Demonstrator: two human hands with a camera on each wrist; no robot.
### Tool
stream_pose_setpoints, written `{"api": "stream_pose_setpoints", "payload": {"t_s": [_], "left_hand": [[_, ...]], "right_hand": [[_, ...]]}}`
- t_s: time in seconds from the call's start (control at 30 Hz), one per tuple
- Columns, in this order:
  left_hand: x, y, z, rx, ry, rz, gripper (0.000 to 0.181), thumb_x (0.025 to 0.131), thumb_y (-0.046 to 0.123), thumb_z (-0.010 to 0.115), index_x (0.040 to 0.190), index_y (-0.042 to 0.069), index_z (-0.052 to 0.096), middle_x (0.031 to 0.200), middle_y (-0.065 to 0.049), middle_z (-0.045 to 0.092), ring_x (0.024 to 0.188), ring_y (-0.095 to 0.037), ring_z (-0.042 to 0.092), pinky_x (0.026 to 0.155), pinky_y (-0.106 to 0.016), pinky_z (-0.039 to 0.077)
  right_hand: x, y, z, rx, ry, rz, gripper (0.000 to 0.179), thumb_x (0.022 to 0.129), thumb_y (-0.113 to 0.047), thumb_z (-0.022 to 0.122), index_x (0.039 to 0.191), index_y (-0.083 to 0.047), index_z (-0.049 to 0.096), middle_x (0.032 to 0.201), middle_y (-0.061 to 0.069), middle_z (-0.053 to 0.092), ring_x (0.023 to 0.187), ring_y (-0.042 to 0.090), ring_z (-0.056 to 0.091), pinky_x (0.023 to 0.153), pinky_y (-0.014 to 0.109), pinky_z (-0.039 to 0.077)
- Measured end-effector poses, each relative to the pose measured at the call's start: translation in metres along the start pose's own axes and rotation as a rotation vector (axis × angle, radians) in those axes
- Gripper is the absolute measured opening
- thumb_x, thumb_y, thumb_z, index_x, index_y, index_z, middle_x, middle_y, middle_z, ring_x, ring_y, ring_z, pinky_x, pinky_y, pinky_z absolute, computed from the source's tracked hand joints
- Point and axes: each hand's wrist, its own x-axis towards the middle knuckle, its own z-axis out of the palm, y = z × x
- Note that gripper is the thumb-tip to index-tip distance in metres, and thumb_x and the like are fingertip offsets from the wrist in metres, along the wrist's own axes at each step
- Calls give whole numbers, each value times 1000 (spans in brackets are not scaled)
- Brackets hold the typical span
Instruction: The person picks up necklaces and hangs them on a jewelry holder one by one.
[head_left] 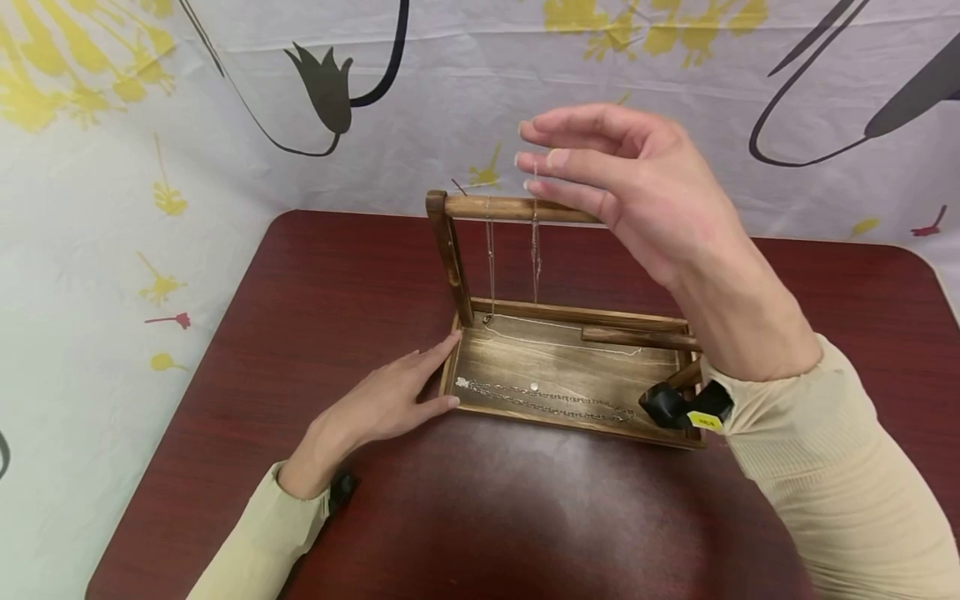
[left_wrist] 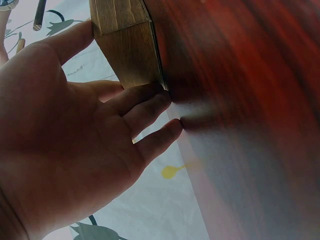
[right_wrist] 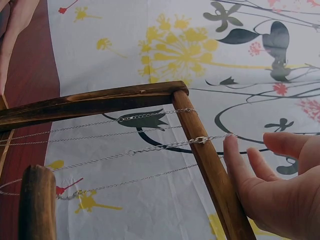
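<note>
A wooden jewelry stand [head_left: 577, 428] has a shallow tray base, an upright post and a top bar [head_left: 468, 207]. My left hand [head_left: 378, 396] rests against the tray's left end, fingers mostly straight; the left wrist view shows fingertips by its lower edge [left_wrist: 132, 55]. My right hand [head_left: 645, 179] is raised at the bar, fingers apart and lightly bent. A silver chain necklace [head_left: 536, 250] hangs over the bar, its upper part reaching one fingertip [right_wrist: 231, 145]; no clear pinch shows. Another thin necklace [head_left: 491, 258] hangs to the left, its lower part lying in the tray.
A chunkier chain [head_left: 555, 408] lies along the tray's front, near a small round pale piece [head_left: 534, 387]. A shorter wooden bar [head_left: 637, 337] crosses the tray's right side. The stand sits on a dark red table [head_left: 337, 275] before a patterned cloth [head_left: 420, 108].
</note>
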Motion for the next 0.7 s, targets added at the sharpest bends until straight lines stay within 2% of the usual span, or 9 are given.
{"api": "stream_pose_setpoints", "payload": {"t_s": [0.33, 0.5, 0.57, 0.7], "left_hand": [[2, 0, 0, 0, 4, 8, 82, 96, 56, 57, 159, 41, 7, 158, 4, 33, 141, -36, 36, 112, -54, 33], [2, -1, 0, 6, 8, 15, 83, 96, 56, 57, 160, 39, 7, 158, 3, 34, 141, -36, 37, 112, -54, 34], [2, -1, 0, 7, 10, 16, 83, 96, 56, 57, 160, 39, 8, 158, 3, 35, 141, -36, 38, 111, -54, 35], [1, -1, 1, 4, 10, 16, 82, 96, 56, 57, 160, 39, 8, 158, 4, 34, 141, -36, 38, 112, -54, 34]], "right_hand": [[2, 0, 0, -20, -20, 11, 34, 91, 3, 68, 124, 7, 63, 135, 20, 53, 125, 36, 55, 103, 35, 47], [1, -2, -2, -112, -41, 32, 37, 92, 0, 68, 128, 5, 60, 139, 19, 49, 126, 34, 54, 103, 31, 46], [1, -3, -2, -238, -43, 45, 39, 93, -5, 68, 130, 1, 60, 140, 15, 51, 125, 30, 56, 102, 28, 47], [-1, -9, 0, -647, -21, 51, 38, 95, -23, 69, 130, -11, 65, 134, 4, 61, 120, 18, 59, 98, 26, 48]]}}
